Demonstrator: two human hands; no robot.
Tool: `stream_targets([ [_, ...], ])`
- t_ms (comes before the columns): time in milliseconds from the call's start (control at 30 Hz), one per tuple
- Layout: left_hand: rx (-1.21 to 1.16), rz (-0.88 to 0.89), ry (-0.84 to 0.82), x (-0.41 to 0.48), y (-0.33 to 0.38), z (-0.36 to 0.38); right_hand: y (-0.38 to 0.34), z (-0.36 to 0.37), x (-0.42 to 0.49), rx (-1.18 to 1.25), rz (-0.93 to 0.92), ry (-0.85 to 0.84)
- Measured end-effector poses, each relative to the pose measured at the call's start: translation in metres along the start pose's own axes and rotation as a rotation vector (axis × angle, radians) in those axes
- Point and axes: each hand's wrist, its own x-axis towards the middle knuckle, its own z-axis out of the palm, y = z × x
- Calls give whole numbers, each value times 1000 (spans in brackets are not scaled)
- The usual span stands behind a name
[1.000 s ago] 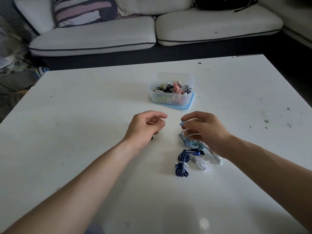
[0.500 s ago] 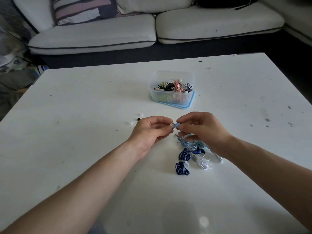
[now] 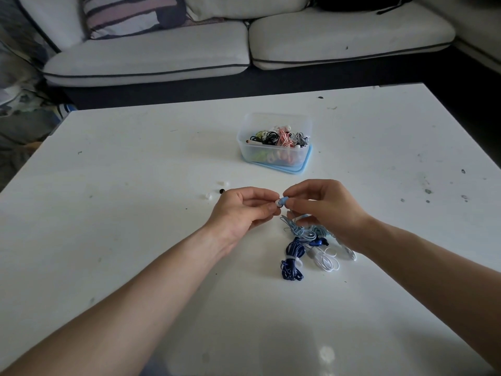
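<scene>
The right hand is pinching a light blue earbud just above the surface, over its coiled cable. The left hand is gripping the white tip at the earbud's end with curled fingers. The tip-fitting step seems to be underway. The next move is probably calling for a small, steady twist.

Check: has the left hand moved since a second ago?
Yes. Against the clear plastic container, the left hand shifted right, meeting the right hand at the light-blue earbud.
</scene>
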Motion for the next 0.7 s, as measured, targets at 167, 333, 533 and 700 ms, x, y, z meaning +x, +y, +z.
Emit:
stream_targets([
  [167,75,21,-3,0,0,-1,1,0,1,-13,13,-10],
  [333,137,57,-19,-1,3,-2,-1,-2,2,-40,8,-32],
  [533,190,96,-33,0,4,-3,-3,-7,1,-42,39,-133],
  [700,169,94,-33,0,2,-2,-3,-8,0,-21,43,-157],
])
